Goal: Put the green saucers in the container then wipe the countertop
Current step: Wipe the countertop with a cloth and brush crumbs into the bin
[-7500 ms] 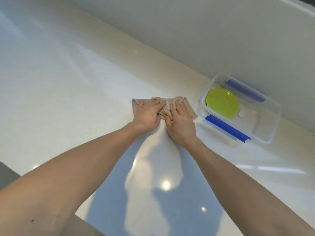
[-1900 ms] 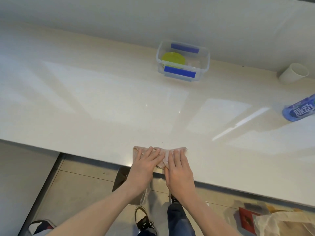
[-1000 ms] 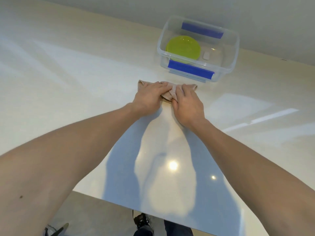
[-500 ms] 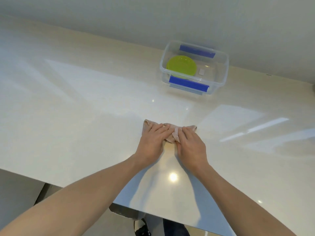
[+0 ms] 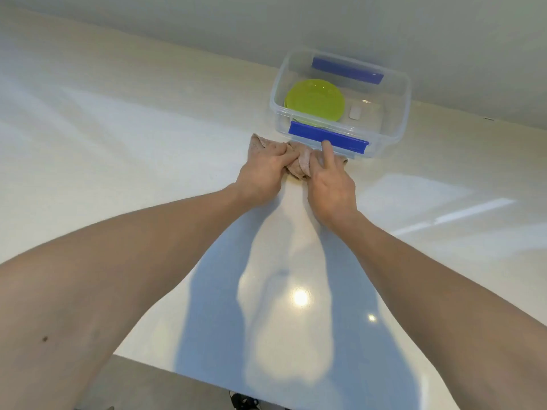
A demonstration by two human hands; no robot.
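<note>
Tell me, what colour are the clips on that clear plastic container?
Blue: both clips on the clear plastic container, seen best in the head view.

A plain grey-white wall (image 5: 296, 22) rises behind the work surface and fills the top of the view. Below the near edge, a strip of grey floor (image 5: 165, 389) shows at the bottom left. The dark toe of a shoe (image 5: 241, 401) peeks out at the bottom edge, just beyond that near edge; its details are too small to make out.
</note>
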